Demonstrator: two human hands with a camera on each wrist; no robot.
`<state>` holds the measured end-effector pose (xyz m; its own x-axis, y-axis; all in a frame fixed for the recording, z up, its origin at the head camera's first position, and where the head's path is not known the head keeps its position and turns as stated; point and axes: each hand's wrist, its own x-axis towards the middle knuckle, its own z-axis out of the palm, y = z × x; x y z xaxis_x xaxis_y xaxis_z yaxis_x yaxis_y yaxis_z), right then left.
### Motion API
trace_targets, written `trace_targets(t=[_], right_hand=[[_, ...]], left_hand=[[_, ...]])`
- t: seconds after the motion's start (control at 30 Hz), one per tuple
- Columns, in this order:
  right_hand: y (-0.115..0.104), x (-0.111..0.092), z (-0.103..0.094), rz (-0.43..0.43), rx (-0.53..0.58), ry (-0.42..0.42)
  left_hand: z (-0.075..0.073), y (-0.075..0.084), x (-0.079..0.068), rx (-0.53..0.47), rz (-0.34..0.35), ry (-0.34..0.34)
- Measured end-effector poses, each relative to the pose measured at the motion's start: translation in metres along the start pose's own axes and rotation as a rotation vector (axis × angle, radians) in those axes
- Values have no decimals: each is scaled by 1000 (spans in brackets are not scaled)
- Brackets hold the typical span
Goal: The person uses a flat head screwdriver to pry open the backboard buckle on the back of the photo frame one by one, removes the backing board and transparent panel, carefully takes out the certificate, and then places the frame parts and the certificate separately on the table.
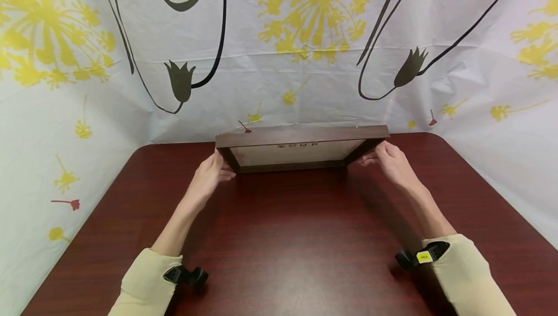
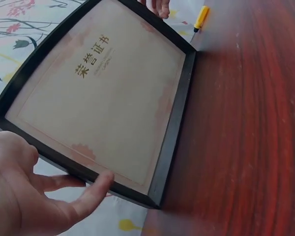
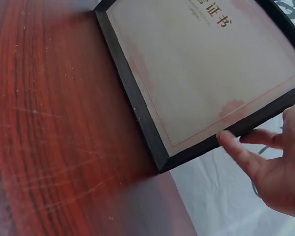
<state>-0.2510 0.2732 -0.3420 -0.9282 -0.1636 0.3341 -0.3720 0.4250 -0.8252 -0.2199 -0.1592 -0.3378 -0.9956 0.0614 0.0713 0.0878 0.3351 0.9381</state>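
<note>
A dark picture frame (image 1: pixel 301 135) is propped up at a tilt near the table's far edge, its top leaning toward me. Inside it is a pale certificate (image 2: pixel 123 98) with gold characters and a faint pink border. My left hand (image 1: pixel 207 175) grips the left side, thumb on the front edge and fingers behind, as the left wrist view shows. On the opposite side my right hand (image 3: pixel 280 162) holds the frame between thumb and fingers. Whether the lower edge fully rests on the table is hard to tell.
The table (image 1: pixel 287 248) is dark red wood with rounded far corners. A patterned white cloth (image 1: pixel 270 78) hangs right behind and along both sides. A yellow marker with a black tip (image 2: pixel 201 18) lies beyond the frame in the left wrist view.
</note>
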Motion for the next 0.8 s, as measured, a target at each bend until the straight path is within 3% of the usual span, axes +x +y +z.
trace_targets(t=[0.13,0.2,0.5,0.8], right_hand=[[1,-4,-2,14,-127,-10],[2,-5,-2,2,-131,-26],[1,-5,2,2,116,-88],[1,-5,-3,79,158,-84]], left_hand=[[-1,-6,0,-16,31,-34],[-2,-9,1,-30,39,-57],[-4,-12,1,-100,15,-88],[-9,-13,1,-235,-1,-134]])
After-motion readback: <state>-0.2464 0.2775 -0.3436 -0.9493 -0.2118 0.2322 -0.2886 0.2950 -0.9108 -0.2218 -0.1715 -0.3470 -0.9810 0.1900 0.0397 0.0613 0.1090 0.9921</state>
